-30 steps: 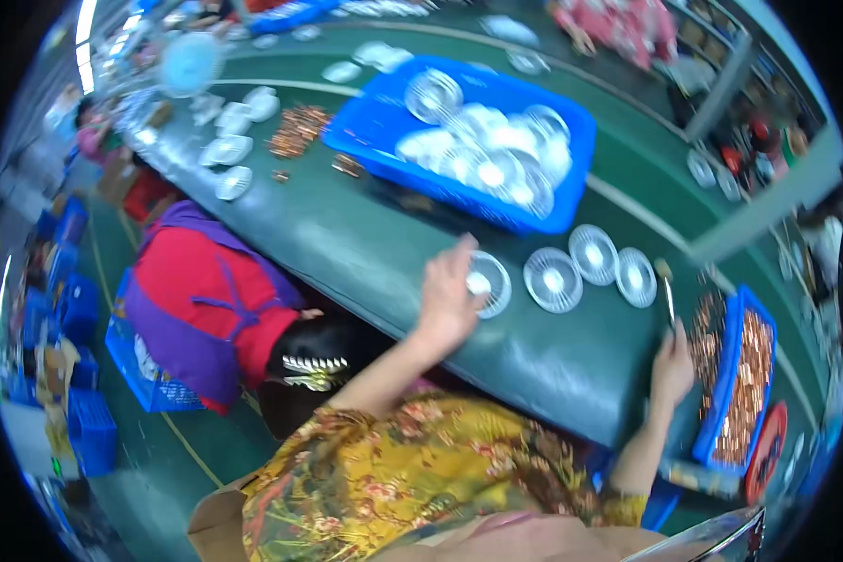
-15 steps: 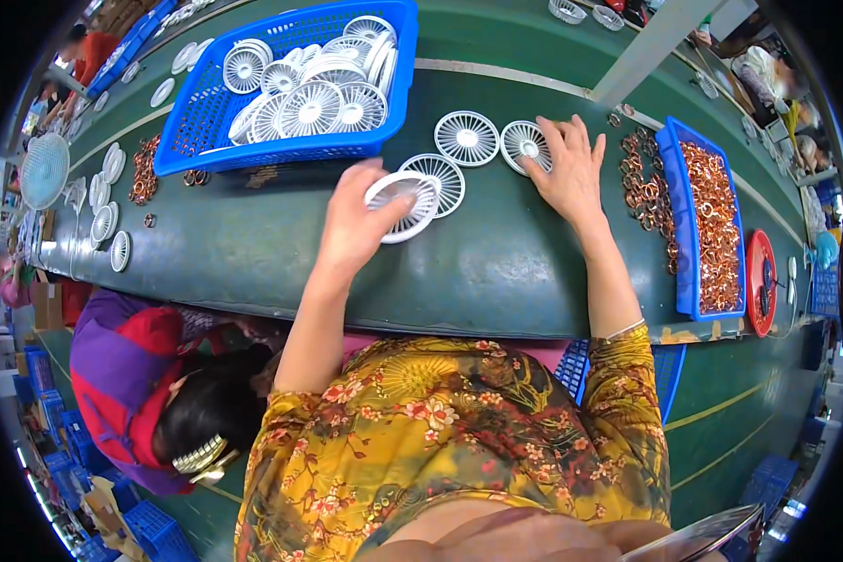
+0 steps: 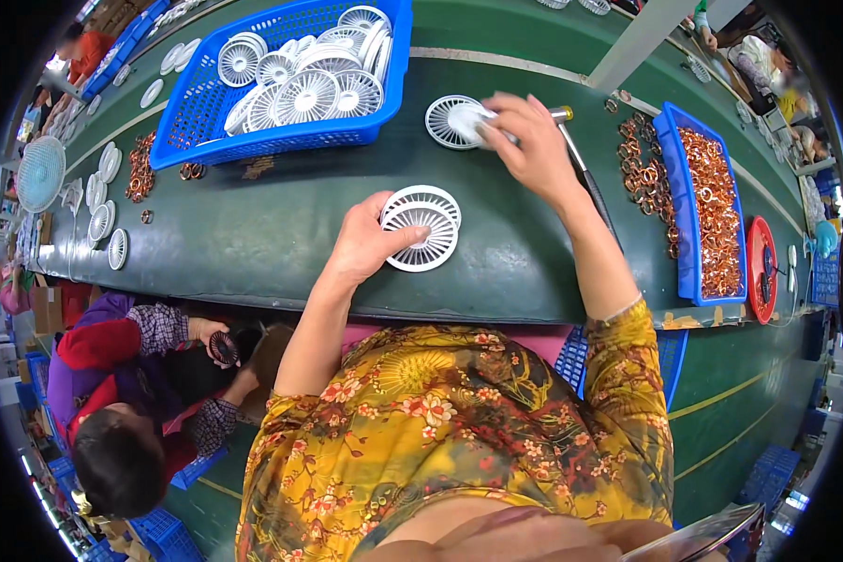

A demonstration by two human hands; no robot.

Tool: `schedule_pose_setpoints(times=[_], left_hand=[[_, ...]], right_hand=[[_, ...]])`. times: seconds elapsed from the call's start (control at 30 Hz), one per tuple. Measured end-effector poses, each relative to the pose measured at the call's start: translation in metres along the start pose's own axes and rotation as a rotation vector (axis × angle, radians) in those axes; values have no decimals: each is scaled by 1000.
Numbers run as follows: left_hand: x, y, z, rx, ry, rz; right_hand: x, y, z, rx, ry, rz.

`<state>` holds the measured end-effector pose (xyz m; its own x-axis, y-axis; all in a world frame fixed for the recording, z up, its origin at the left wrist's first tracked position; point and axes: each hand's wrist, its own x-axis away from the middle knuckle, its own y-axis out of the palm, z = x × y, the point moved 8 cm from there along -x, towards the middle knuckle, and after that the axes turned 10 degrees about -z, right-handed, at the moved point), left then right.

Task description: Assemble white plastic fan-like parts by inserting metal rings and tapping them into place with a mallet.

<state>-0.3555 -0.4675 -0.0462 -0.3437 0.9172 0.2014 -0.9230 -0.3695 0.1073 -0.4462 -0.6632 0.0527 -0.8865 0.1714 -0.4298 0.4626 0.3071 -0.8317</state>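
1. Two bare hands worked on the green table (image 3: 253, 244): the left hand (image 3: 365, 245) lay with its fingers spread over a pair of white round fan grilles (image 3: 423, 228), stacked slightly offset near the table's front edge.
2. The right hand (image 3: 532, 145) was curled round a third white grille (image 3: 451, 122) farther back; whether it truly gripped that grille could not be told.
3. Just beside that hand lay a hand tool (image 3: 581, 169) with a dark shaft.
4. Behind the left hand, a blue basket (image 3: 192, 108) held many white grilles, heaped and leaning.
5. To the right, a blue tray (image 3: 712, 211) was full of copper coils, with loose coils (image 3: 639, 173) beside it.
6. Half a second earlier, both hands had been stretched further back over grilles lying in a row; the left had since drawn its pair closer.
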Motion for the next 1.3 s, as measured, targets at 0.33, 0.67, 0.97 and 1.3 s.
schedule_pose_setpoints(times=[0.33, 0.67, 0.97, 1.3], left_hand=[[29, -17, 10, -96, 428, 195], [86, 1, -1, 135, 238, 7], [181, -35, -66, 749, 290, 235], [262, -111, -338, 1392, -4, 857]], right_hand=[[2, 85, -51, -340, 171, -335], [37, 96, -73, -1119, 441, -481], [43, 111, -63, -977, 439, -498], [37, 111, -59, -924, 465, -501]])
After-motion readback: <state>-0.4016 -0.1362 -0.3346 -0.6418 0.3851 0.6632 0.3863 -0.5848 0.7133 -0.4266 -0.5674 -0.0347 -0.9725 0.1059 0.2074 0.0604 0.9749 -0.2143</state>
